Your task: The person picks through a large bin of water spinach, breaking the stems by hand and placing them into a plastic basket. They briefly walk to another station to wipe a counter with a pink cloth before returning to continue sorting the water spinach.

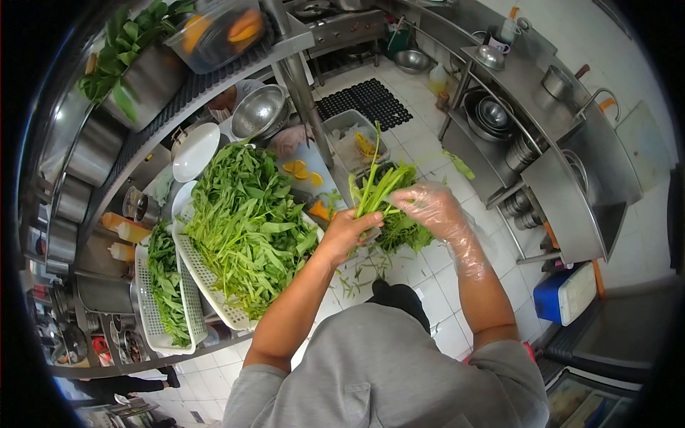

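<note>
Head view: the left hand (347, 235) curls around green stems (372, 192), the gloved right hand (432, 207) pinching them.

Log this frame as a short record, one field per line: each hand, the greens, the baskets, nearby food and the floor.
Left hand: bare, gripping a bunch of green stems
Right hand: in a clear plastic glove, fingers at the same bunch; firmness of grip unclear
Larger white basket: heaped with leafy greens
Narrower white basket: beside the larger one, also holding greens
Orange slices: on a pale board
Floor: white tiles, scattered green scraps
</note>
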A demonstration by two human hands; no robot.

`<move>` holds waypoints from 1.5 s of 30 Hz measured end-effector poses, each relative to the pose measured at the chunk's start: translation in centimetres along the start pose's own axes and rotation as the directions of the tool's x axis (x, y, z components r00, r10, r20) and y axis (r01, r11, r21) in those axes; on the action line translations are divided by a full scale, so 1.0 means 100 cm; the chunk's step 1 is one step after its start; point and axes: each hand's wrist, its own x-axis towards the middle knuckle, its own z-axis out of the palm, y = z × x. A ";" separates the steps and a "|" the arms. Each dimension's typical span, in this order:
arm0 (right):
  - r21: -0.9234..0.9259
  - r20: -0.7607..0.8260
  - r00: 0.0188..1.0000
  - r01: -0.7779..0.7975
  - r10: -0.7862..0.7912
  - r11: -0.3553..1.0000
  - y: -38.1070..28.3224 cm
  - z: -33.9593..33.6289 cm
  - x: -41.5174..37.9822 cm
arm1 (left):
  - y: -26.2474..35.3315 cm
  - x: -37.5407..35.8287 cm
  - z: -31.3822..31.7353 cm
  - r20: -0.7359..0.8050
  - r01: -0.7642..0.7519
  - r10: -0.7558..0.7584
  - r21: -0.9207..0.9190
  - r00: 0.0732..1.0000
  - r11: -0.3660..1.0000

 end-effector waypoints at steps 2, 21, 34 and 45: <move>-0.071 0.036 0.997 0.069 -0.067 0.995 0.011 0.004 -0.002 | 0.000 0.000 0.002 0.009 0.019 -0.020 0.042 1.000 0.999; 0.528 -0.384 0.604 -0.477 0.699 0.702 0.069 -0.038 -0.040 | -0.024 0.078 0.040 -0.174 -0.212 0.367 0.566 0.914 0.797; 0.800 0.086 0.739 -0.451 0.668 0.396 0.018 -0.024 -0.045 | 0.016 -0.113 -0.088 -0.284 -0.229 0.828 0.872 0.484 0.433; 0.733 0.297 0.821 -0.524 0.488 0.434 -0.035 0.022 0.013 | -0.014 -0.127 -0.222 -0.092 0.032 0.707 0.995 0.701 0.098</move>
